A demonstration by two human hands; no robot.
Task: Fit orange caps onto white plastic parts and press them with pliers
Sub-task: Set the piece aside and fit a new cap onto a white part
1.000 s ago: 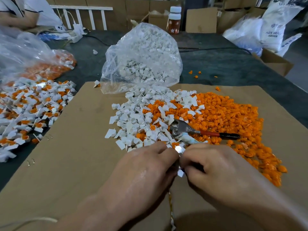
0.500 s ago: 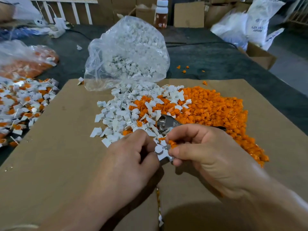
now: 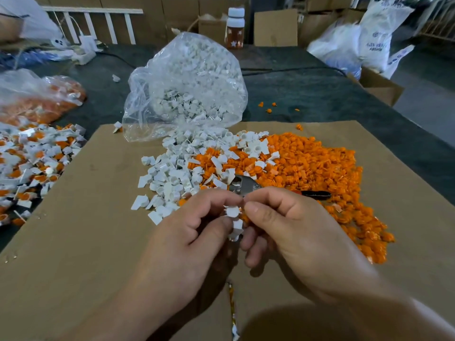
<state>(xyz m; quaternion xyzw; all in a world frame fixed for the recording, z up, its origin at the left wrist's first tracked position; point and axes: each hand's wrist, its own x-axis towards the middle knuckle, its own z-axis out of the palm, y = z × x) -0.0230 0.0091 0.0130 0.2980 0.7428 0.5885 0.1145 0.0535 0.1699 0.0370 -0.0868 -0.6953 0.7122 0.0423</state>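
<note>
My left hand and my right hand meet above the cardboard sheet. Between their fingertips they hold a small stack of white plastic parts. An orange bit shows at the right hand's fingers beside the stack. Just behind the hands lie the pliers, metal jaws to the left, a dark and red handle running right. A heap of loose white parts lies left of them. The heap of orange caps spreads to the right.
A clear bag of white parts stands behind the heaps. At the left lie fitted white-and-orange pieces and a second bag. A bottle, cardboard boxes and white sacks line the back.
Both hands have risen from the cardboard and drawn slightly apart, bringing the white parts up between the fingertips. The camera view has shifted a little.
</note>
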